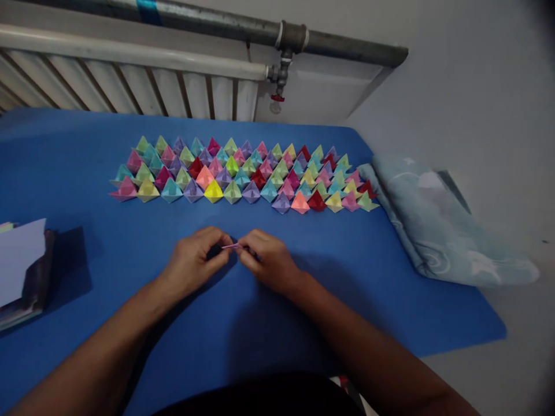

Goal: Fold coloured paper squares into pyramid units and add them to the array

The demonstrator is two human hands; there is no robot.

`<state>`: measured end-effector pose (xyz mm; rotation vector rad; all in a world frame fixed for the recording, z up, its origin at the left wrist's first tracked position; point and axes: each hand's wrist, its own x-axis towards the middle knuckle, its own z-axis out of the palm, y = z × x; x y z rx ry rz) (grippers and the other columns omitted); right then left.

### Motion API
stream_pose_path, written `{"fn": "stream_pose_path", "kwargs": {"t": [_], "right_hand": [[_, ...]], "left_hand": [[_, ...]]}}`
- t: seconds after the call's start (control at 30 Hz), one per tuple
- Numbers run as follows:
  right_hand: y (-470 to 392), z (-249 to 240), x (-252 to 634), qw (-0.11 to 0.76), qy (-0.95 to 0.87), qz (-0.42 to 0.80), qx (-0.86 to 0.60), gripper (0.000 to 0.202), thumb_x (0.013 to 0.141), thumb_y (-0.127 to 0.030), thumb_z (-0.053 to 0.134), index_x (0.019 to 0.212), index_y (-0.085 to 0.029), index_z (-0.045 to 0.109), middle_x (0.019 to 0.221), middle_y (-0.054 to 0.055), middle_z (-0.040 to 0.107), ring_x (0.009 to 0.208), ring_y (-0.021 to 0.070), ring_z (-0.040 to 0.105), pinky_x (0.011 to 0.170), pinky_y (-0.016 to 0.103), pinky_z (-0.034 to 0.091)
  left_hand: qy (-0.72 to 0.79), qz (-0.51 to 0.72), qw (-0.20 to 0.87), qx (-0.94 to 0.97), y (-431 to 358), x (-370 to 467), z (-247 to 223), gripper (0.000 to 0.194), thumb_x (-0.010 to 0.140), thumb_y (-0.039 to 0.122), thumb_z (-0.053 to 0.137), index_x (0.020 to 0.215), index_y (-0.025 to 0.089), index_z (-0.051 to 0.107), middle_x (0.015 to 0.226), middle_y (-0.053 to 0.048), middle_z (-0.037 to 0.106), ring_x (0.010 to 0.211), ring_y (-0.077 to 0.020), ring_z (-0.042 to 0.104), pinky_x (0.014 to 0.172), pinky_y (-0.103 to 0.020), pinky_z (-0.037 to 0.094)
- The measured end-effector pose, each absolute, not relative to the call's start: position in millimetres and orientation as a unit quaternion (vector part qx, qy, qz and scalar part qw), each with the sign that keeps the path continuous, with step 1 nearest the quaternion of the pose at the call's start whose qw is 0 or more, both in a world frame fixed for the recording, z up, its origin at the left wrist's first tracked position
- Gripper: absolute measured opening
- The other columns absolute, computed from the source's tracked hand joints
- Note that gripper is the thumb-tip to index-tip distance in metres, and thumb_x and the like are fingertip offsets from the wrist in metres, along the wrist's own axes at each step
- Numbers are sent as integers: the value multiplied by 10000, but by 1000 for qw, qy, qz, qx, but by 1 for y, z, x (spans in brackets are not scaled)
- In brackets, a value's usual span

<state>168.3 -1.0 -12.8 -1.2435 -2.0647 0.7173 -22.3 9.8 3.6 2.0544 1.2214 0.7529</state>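
Pink paper, a small folded piece point(231, 247), is held between the two hands, low above the blue tabletop point(442, 315) and near the middle of it. The left hand point(193, 259) pinches its left end with the thumb and fingers, and the right hand point(269, 261) pinches the other end, so the hands are close together, with the fingertips nearly meeting. Beyond them, many folded paper boats point(214, 192) in yellow, green, purple, red and other colours stand in close rows; the nearest row is short, with six boats at the right side. At the left edge lies a stack with a white sheet point(19, 257) on top. To the right, a folded pale blue cloth point(437, 219) rests partly on the tabletop. Behind are a white radiator point(165, 89) and a metal pipe point(217, 24).
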Motion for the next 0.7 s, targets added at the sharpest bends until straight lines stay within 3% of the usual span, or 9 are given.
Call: {"fn": "stream_pose_path", "kwargs": {"t": [0.13, 0.27, 0.37, 0.47, 0.7], "right_hand": [[4, -14, 172, 248, -844, 133, -457, 201, 965, -177, 494, 976, -183, 694, 983, 90, 673, 938, 182, 589, 871, 294, 446], [8, -18, 173, 208, -866, 64, -450, 261, 1005, -179, 449, 1040, -193, 707, 977, 85, 677, 903, 181, 581, 831, 301, 421], [6, -19, 174, 155, -886, 47, -434, 285, 1019, -193, 429, 992, -173, 713, 957, 92, 686, 862, 187, 573, 790, 327, 393], [2, -18, 176, 123, -896, 60, -422, 239, 1003, -188, 470, 1021, -169, 707, 976, 97, 690, 859, 198, 564, 782, 351, 370], [1, -22, 184, 157, -875, 146, -434, 184, 964, -211, 561, 1095, -192, 689, 1058, 84, 697, 917, 202, 575, 821, 356, 364]], "left_hand": [[399, 295, 106, 862, 15, -23, -8, 161, 934, 201, 491, 869, 206, 639, 909, -55, 723, 877, -212, 646, 810, -366, 472], [383, 253, 8, 889, 20, -18, -13, 230, 977, 197, 453, 846, 194, 641, 880, -65, 710, 823, -211, 620, 775, -373, 448], [385, 198, -11, 901, 15, -14, -13, 311, 998, 195, 407, 795, 180, 642, 818, -72, 693, 760, -208, 595, 747, -378, 435], [392, 169, 7, 904, 7, -14, -12, 278, 986, 177, 421, 864, 172, 672, 856, -83, 708, 791, -223, 602, 764, -393, 438], [393, 165, 52, 903, 8, -27, -12, 231, 989, 255, 477, 941, 195, 695, 972, -67, 747, 889, -224, 636, 818, -389, 444]]}}
